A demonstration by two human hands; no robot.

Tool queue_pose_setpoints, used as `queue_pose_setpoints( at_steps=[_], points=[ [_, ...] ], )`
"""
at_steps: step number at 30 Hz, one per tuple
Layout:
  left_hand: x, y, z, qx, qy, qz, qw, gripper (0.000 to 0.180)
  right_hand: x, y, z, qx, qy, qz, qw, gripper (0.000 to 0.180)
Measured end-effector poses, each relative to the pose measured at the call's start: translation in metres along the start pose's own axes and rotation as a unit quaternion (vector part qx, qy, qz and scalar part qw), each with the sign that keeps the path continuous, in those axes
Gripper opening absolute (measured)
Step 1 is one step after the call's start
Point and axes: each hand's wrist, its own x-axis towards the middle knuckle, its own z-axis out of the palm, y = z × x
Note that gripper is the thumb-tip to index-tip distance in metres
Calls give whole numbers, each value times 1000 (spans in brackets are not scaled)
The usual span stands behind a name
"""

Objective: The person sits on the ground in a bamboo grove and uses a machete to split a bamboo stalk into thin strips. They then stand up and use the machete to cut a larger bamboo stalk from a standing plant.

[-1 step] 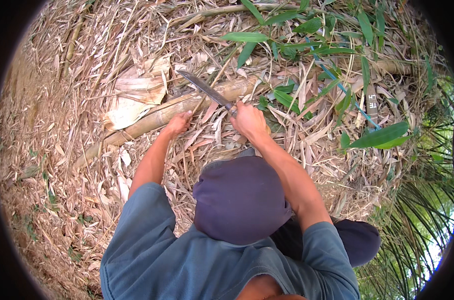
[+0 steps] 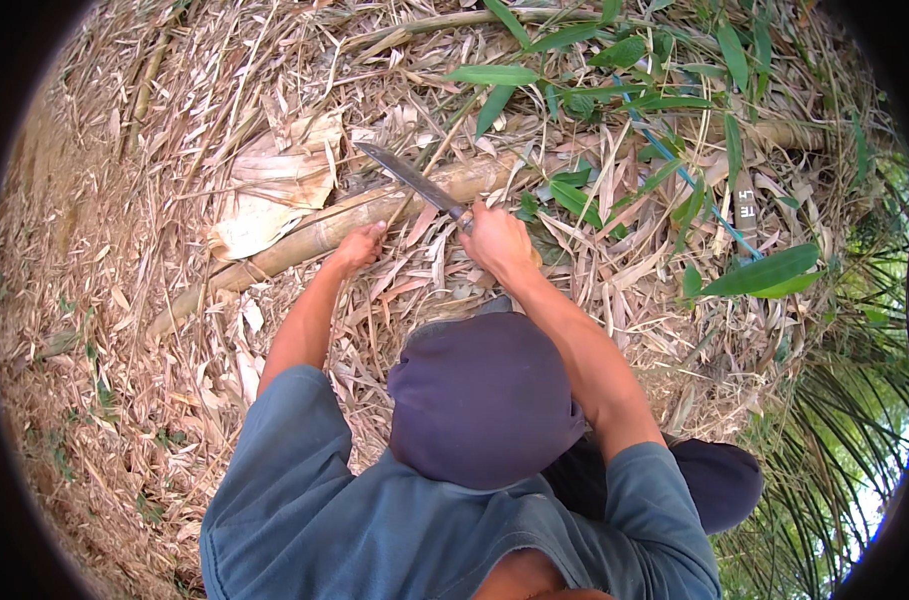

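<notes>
A long pale bamboo pole (image 2: 314, 232) lies across the dry leaf litter, running from lower left to upper right. My left hand (image 2: 360, 245) rests on the pole, fingers curled against it. My right hand (image 2: 494, 240) grips the handle of a machete (image 2: 409, 178). Its dark blade points up and left and lies across the pole just right of my left hand. A dark cap (image 2: 482, 400) and blue-grey shirt fill the lower middle of the view.
Dry bamboo leaves and husks (image 2: 274, 180) cover the ground. Green leafy shoots (image 2: 574, 100) stand at the upper right, with a thin blue cord (image 2: 694, 190) among them. Another pole (image 2: 784, 135) lies at the far right, and palm fronds (image 2: 834, 450) at the lower right.
</notes>
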Motion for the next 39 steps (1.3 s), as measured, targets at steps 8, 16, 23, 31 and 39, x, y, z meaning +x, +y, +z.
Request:
queue_pose_setpoints(
  at_steps=[8,16,23,31,39],
  points=[
    [-12,-21,10,-5,2,-11,1000,38,0,-45,9,115,142,-271,945,30],
    [-5,-3,3,164,88,64,980,49,30,1,24,62,-36,82,994,33],
    [-35,0,-9,195,142,182,953,46,-28,26,5,229,81,165,956,45],
    [-117,26,-105,252,419,210,847,43,-61,16,35,151,148,157,965,41],
    [-212,120,-65,417,578,368,597,28,-35,-7,36,70,62,-2,996,54]
  ],
)
